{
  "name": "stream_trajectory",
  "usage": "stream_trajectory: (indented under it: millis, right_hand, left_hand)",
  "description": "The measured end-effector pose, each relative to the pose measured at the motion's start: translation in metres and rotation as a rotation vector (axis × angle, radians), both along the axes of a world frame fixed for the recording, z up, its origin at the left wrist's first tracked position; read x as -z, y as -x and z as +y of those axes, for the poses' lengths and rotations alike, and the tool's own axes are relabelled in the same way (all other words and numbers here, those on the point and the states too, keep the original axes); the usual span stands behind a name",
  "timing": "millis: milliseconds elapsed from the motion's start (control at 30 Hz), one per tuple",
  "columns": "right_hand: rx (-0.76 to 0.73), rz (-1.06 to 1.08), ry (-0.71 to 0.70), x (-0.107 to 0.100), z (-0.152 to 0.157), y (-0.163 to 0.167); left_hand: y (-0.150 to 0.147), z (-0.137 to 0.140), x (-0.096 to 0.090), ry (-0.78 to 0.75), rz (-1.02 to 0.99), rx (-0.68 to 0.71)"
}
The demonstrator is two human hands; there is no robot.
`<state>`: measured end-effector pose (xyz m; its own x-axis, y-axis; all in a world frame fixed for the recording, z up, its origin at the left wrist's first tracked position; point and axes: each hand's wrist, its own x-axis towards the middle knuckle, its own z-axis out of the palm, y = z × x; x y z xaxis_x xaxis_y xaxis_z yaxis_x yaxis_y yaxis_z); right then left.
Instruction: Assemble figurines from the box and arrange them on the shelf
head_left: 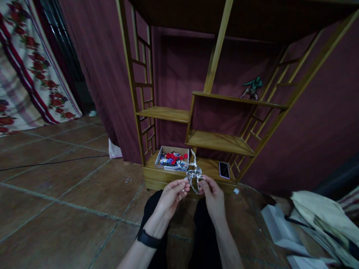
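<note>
A shiny, see-through or silvery figurine (pixel 194 173) with thin limbs is held up between my two hands, in front of the low shelf. My left hand (pixel 174 193) pinches its left side with thumb and fingers. On the other side, my right hand (pixel 211 192) grips the figurine's right edge between thumb and forefinger. One slender part of it points upward past the shelf edge. Just behind it sits an open cardboard box (pixel 160 156) of small red, white, blue and dark pieces.
A wooden display shelf (pixel 220 142) stands against dark red cloth. On its bottom board lies a phone (pixel 224 170); higher right stands a green and brown figurine (pixel 253 88). White boxes (pixel 282 229) and a pale cloth bag (pixel 322 209) lie at right. A cable (pixel 56 163) crosses the tiles.
</note>
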<state>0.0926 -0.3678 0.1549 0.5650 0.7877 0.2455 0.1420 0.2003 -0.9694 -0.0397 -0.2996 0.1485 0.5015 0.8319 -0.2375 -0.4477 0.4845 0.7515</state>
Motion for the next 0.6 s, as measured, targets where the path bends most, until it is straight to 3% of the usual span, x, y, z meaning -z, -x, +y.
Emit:
stream_trajectory:
  millis: [267, 600]
  right_hand:
    - [-0.040, 0.105, -0.060, 0.0054, 0.0038, -0.0050]
    - [-0.014, 0.162, -0.033, 0.0092, 0.0040, -0.0098]
  left_hand:
    - [0.0031, -0.0004, -0.0007, 0.101, -0.040, 0.082]
    - [0.0092, -0.0025, 0.0011, 0.128, -0.084, 0.203]
